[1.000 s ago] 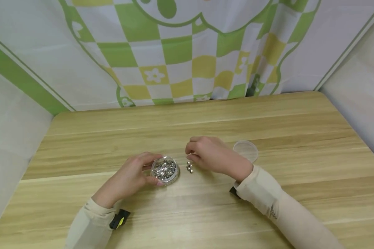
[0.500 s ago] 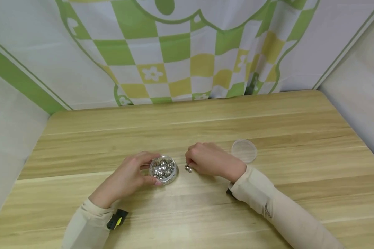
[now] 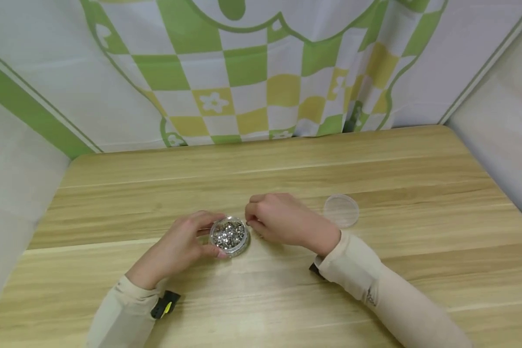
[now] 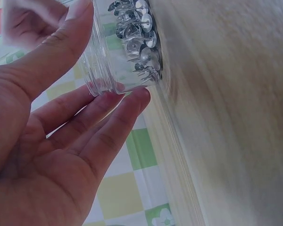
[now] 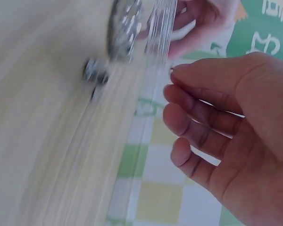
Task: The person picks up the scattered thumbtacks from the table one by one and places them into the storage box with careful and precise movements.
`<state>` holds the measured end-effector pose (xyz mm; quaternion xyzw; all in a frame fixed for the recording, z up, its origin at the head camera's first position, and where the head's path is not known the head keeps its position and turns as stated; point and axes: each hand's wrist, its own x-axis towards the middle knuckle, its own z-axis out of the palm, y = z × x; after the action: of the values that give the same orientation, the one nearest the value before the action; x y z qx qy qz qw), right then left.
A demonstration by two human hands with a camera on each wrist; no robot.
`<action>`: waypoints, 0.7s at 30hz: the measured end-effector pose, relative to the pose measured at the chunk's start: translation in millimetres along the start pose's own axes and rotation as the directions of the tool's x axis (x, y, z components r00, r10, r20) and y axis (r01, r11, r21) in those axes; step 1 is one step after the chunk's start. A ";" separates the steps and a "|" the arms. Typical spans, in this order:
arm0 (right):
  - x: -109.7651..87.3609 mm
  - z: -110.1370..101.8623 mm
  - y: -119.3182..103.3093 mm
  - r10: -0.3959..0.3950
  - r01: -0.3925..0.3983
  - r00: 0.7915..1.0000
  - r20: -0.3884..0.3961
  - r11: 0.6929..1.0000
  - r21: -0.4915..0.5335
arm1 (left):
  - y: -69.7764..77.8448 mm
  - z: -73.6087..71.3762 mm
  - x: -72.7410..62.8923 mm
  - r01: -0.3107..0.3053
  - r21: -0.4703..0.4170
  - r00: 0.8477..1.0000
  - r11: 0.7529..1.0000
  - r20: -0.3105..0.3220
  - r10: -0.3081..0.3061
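Note:
A clear round plastic jar (image 3: pixel 229 237) full of silver thumbtacks (image 4: pixel 146 40) stands on the table. My left hand (image 3: pixel 179 245) grips it from the left, thumb on the near side and fingers on the far side. Just right of the jar, my right hand (image 3: pixel 282 220) is raised, thumb and index finger pinched together. A tiny shiny bit shows at those fingertips, apparently a thumbtack (image 5: pixel 171 70), mostly covered. A few loose thumbtacks (image 5: pixel 95 73) lie on the table beside the jar, blurred in the right wrist view; in the head view the right hand hides them.
A clear round lid (image 3: pixel 341 210) lies flat on the wooden table (image 3: pixel 261 299), behind the right wrist. At the table's far edge hangs a green, yellow and white checkered curtain (image 3: pixel 248 67).
My right hand came down on the loose thumbtacks, then rose and moved left towards the jar with its fingertips pinched. My left hand has kept its hold on the jar.

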<state>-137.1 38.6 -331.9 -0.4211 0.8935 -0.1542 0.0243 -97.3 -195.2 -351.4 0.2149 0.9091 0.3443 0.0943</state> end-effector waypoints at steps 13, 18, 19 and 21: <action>27.9 13.3 -20.5 -0.054 0.053 0.999 -0.009 0.998 -0.042 | 0.8 0.2 1.1 0.016 0.014 1.000 1.000 0.026 -0.017; 28.2 11.2 -16.6 -0.050 0.050 0.999 -0.009 0.999 -0.021 | 0.2 -0.5 1.1 0.016 0.033 1.000 0.999 0.019 -0.016; 27.9 10.3 -15.3 -0.044 0.044 0.999 -0.010 0.999 -0.018 | 0.2 -0.7 0.9 0.016 0.035 1.000 0.999 0.018 -0.017; 26.7 8.6 -11.7 -0.033 0.032 0.999 -0.014 0.999 -0.012 | 0.2 -0.9 0.6 0.020 0.034 1.000 0.999 0.016 -0.020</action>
<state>-144.1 9.2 -334.3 -0.4346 0.8876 -0.1521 0.0130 -98.1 -195.3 -350.7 0.2101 0.9161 0.3260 0.1013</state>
